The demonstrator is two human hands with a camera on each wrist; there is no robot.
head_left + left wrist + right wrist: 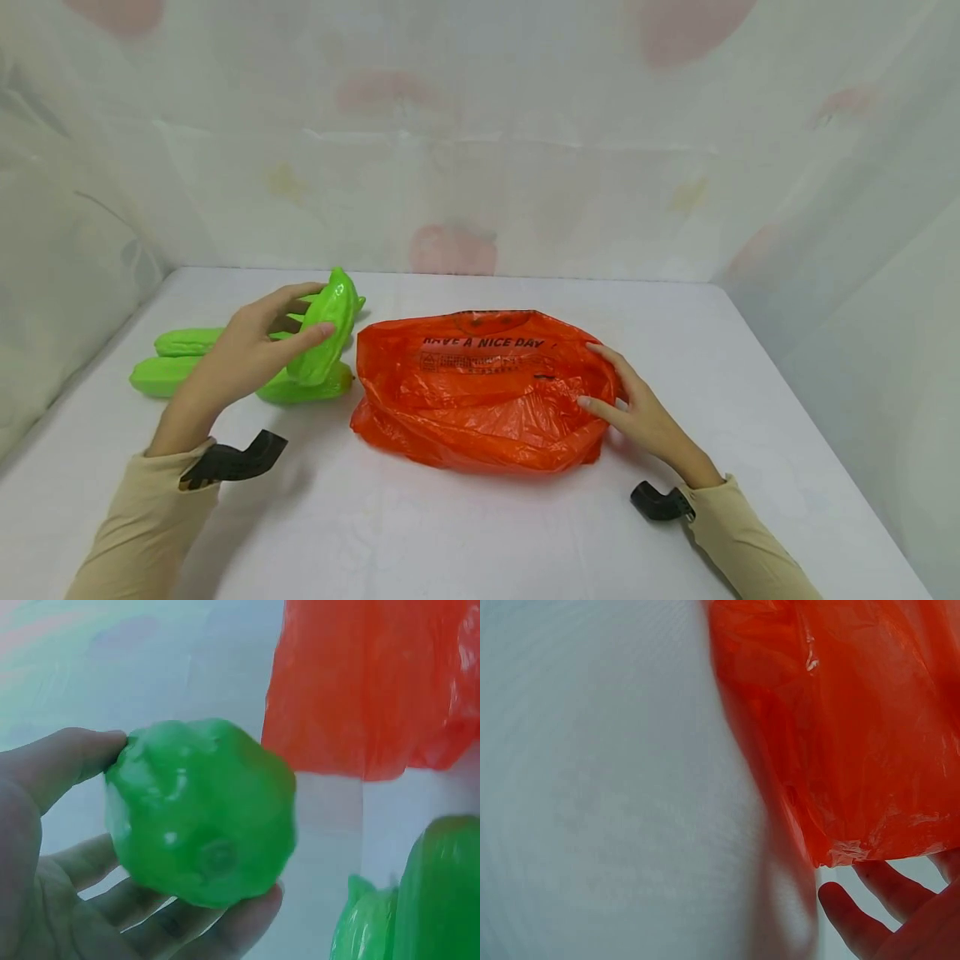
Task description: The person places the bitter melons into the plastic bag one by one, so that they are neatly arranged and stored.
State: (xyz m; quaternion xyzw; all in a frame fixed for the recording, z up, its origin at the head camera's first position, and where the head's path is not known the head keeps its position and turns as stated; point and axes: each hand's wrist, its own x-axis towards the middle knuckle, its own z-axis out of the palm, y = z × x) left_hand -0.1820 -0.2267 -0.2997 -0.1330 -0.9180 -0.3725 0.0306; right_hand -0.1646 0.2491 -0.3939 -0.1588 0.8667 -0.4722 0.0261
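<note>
My left hand (251, 342) grips a bright green, ridged, gourd-like vegetable (324, 333) with a pointed tip, held tilted above similar ones. In the left wrist view, the lobed blunt end of this green vegetable (202, 817) faces the camera, thumb on one side and fingers below. My right hand (633, 408) holds the right edge of a red plastic bag (487, 392), its thumb and index finger over the bag's rim. The bag lies with its mouth spread, printed with "HAVE A NICE DAY". Fingers (855, 919) show beside the bag's lower edge in the right wrist view.
Under and behind my left hand lie several more green vegetables (161, 377), partly hidden by it. A white cloth covers the table (450, 542). Patterned curtains (525, 200) close off the back and both sides. Black camera mounts (240, 462) sit at both wrists.
</note>
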